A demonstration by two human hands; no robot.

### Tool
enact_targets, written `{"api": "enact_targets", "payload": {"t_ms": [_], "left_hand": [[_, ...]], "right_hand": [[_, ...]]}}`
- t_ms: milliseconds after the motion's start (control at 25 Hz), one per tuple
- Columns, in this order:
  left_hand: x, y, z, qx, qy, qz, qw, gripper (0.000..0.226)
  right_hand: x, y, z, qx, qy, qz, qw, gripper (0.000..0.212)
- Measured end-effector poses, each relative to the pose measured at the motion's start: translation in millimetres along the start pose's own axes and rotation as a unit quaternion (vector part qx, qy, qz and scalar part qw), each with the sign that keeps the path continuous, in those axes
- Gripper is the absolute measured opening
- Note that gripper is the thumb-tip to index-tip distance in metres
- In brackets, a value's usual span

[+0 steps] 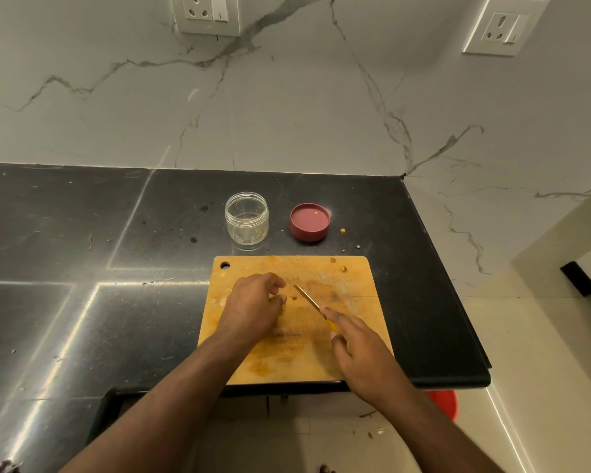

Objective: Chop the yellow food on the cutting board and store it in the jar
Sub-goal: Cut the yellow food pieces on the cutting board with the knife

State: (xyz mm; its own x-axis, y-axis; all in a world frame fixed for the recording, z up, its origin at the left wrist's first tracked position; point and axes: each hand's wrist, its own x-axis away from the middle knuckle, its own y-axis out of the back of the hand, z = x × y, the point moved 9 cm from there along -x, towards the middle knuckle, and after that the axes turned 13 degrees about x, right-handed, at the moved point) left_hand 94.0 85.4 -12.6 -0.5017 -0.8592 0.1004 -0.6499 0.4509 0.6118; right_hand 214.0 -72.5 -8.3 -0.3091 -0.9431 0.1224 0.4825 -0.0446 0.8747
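A wooden cutting board [348, 274] lies at the counter's front edge. My left hand [253, 307] rests on the board with curled fingers; whether it holds a bit of yellow food underneath is hidden. A small yellow piece [294, 297] lies just right of its fingertips. My right hand [359, 349] grips a yellow-handled knife [307, 298], blade pointing up-left toward the left hand. An open clear jar [246, 218] stands behind the board, and its red lid [309, 221] lies upside down to the jar's right.
The black stone counter [82, 268] stretches left and ends at a right edge near the lid. Yellow crumbs [342, 268] sit on the board's far right corner and on the counter. A marble wall stands behind. A red object [446, 404] is on the floor below.
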Motion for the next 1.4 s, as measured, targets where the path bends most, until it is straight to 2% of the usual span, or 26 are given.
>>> {"api": "enact_targets", "payload": {"t_ms": [80,200,320,440,520,640,720,760,840,880,960,1040,1120,1200,1280,1320,1400], "left_hand": [[-4,-1,-6,0.03,0.004,0.019,0.999,0.043],[-17,-7,-11,-0.012,0.005,0.061,0.998,0.05],[-30,-23,-10,-0.098,0.034,0.112,0.988,0.037],[-38,-40,-18,-0.172,0.009,0.173,0.97,0.017],[-44,-44,-23,-0.183,-0.006,0.184,0.966,0.01],[-53,-42,-25,-0.118,0.022,0.17,0.978,0.011],[-55,-42,-25,0.065,0.092,0.152,0.982,0.011],[-52,-45,-24,0.195,0.146,0.145,0.959,0.011],[-39,-58,-26,0.406,0.244,0.141,0.869,0.017],[-34,-66,-26,0.47,0.279,0.143,0.825,0.021],[-25,-78,-28,0.544,0.322,0.159,0.759,0.026],[-21,-83,-31,0.571,0.33,0.18,0.73,0.023],[-22,-82,-31,0.56,0.315,0.187,0.743,0.018],[-26,-80,-28,0.503,0.298,0.17,0.793,0.017],[-32,-80,-26,0.45,0.3,0.138,0.829,0.02],[-33,-82,-32,0.449,0.304,0.136,0.829,0.024],[-37,-88,-53,0.495,0.296,0.156,0.802,0.037]], "right_hand": [[-5,6,-2,-0.03,-0.008,-0.006,0.999,0.045],[-10,8,-10,-0.103,-0.036,-0.004,0.994,0.043],[-11,10,-18,-0.129,-0.068,-0.019,0.989,0.042],[-9,13,-27,-0.142,-0.091,-0.029,0.985,0.043],[-8,11,-32,-0.158,-0.1,-0.024,0.982,0.043],[-6,10,-39,-0.205,-0.125,-0.027,0.97,0.044],[-4,10,-44,-0.28,-0.162,-0.032,0.946,0.043],[-3,10,-46,-0.331,-0.181,-0.033,0.926,0.041],[-1,9,-48,-0.429,-0.202,-0.031,0.88,0.04],[-1,9,-47,-0.466,-0.203,-0.028,0.861,0.04],[-1,7,-45,-0.514,-0.198,-0.019,0.835,0.04],[0,4,-47,-0.532,-0.2,-0.008,0.823,0.039],[1,5,-51,-0.543,-0.201,-0.009,0.815,0.038],[2,11,-60,-0.536,-0.21,-0.033,0.817,0.036],[4,18,-72,-0.478,-0.233,-0.061,0.845,0.036],[5,19,-77,-0.444,-0.246,-0.068,0.859,0.036],[9,19,-83,-0.399,-0.264,-0.071,0.875,0.037]]}}
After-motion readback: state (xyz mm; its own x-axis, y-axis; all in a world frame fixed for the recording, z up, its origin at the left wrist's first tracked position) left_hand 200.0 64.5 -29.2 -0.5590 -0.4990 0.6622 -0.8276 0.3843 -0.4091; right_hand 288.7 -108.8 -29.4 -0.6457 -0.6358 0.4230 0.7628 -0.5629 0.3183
